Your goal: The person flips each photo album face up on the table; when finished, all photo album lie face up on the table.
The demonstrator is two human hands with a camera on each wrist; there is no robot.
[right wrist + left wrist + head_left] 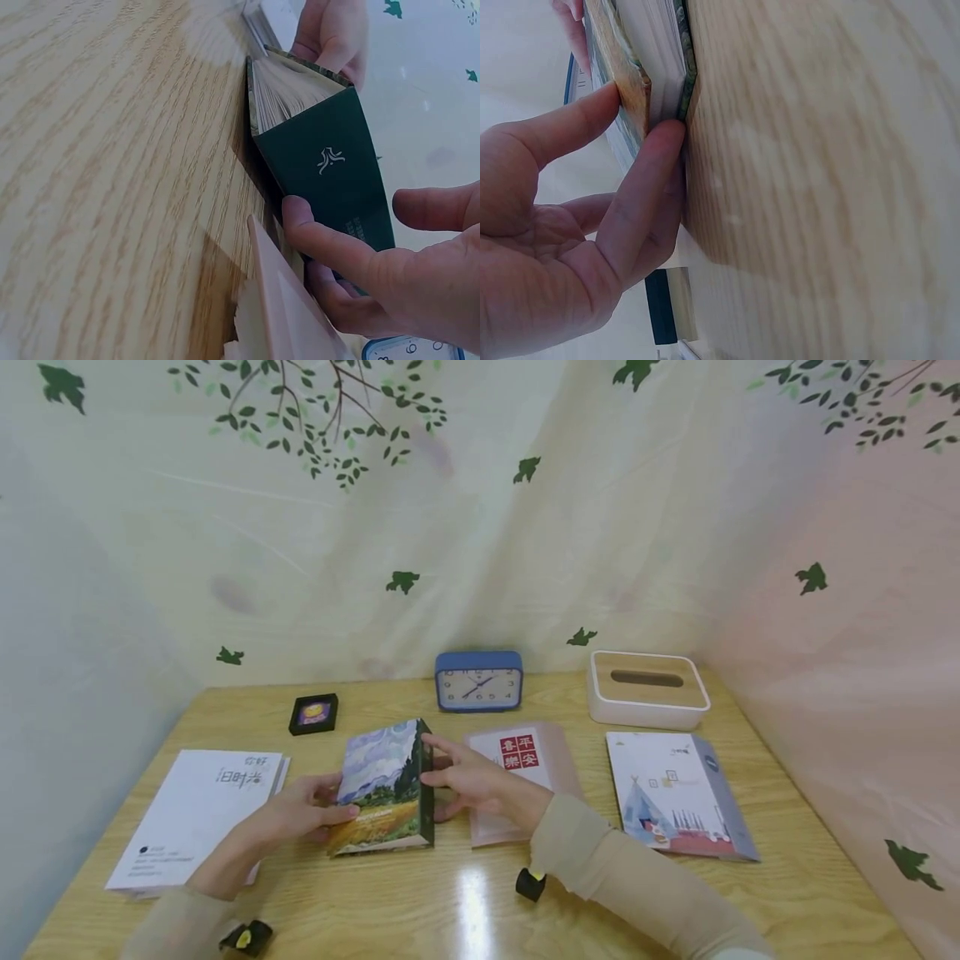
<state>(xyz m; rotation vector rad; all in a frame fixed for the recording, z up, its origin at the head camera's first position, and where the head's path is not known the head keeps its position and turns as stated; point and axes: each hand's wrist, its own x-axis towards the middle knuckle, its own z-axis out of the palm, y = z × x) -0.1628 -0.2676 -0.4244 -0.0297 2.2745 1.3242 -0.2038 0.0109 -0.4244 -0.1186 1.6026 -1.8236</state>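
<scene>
A thick hardback book (382, 789) with a landscape painting on its cover lies slightly tilted near the table's middle. My left hand (307, 810) pinches its left side, thumb on the cover and fingers at the underside, as the left wrist view shows. The dark green spine (334, 169) faces my right hand (468, 777). In the right wrist view one fingertip touches the spine's lower edge, other fingers tuck beneath, and the thumb is beside the upper edge. Pale page edges (660, 60) show between the covers.
A white book (198, 810) lies left, a pinkish one (555, 752) just right of the held book, an illustrated one (667, 793) farther right. Behind stand a small black frame (313, 713), a blue alarm clock (478, 681) and a tissue box (648, 689). A curtain backs the table.
</scene>
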